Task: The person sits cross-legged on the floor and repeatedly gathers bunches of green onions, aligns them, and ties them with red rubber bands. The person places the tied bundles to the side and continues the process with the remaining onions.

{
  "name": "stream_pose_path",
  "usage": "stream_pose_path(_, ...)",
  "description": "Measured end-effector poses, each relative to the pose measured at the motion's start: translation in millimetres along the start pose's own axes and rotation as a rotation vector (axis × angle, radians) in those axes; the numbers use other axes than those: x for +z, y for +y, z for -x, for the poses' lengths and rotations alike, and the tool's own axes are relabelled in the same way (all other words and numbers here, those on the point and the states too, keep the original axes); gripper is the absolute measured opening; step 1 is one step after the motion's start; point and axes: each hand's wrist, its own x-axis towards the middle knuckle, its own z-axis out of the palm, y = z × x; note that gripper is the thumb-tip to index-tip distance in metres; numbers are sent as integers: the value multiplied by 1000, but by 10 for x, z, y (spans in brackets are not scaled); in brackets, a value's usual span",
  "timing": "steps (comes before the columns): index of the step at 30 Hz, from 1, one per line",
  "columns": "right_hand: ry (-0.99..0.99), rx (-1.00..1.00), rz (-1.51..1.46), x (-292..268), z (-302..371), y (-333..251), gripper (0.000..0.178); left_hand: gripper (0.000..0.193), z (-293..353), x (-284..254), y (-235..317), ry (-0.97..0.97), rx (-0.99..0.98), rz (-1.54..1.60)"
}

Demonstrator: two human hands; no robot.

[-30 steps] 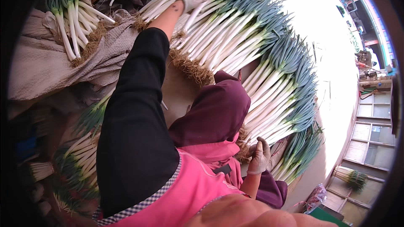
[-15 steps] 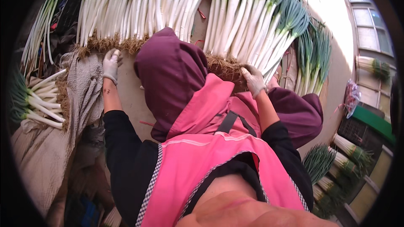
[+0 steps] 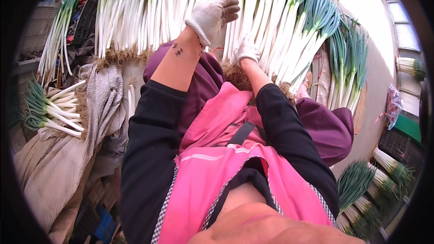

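Long green onions with white stalks and brown roots lie side by side in a left row (image 3: 135, 22) and a right row (image 3: 280, 27), tops pointing away from me. My left hand (image 3: 213, 14), in a pale glove, is above the gap between the rows. Its fingers are loosely bent, with nothing visible in them. My right hand (image 3: 247, 50), gloved too, lies against the white stalks at the left part of the right row, just above its roots (image 3: 236, 75). Its thumb and fingers look apart, though the stalks partly merge with the fingertips.
Shorter cut onions (image 3: 65, 108) rest on a beige woven sack (image 3: 101, 95) at left. Thinner onions (image 3: 348, 65) lie right of the rows. Bundled onions (image 3: 384, 176) fill the lower right, near a green-edged crate (image 3: 407, 129). My bent knees (image 3: 327, 129) border the rows.
My left hand has left the root ends of the left row and swung up and right over the stalks. My right hand has shifted left and farther up along the right row.
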Motion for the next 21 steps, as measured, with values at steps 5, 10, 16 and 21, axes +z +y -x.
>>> stream_pose_path(5,-23,203,-1062,-97,-37,450,39,42,-170,310,-234,-19,19,-253)
stream_pose_path(10,-715,119,-1915,-1240,963,810,33,62,-279,673,-754,-19,-301,-407)
stream_pose_path(16,-874,85,-1914,-1341,2042,1309,30,32,-309,1201,-1015,-25,-295,-54)
stream_pose_path(21,-147,157,-1285,-1097,2489,1448,30,29,-19,1610,-1190,-166,-36,-185)
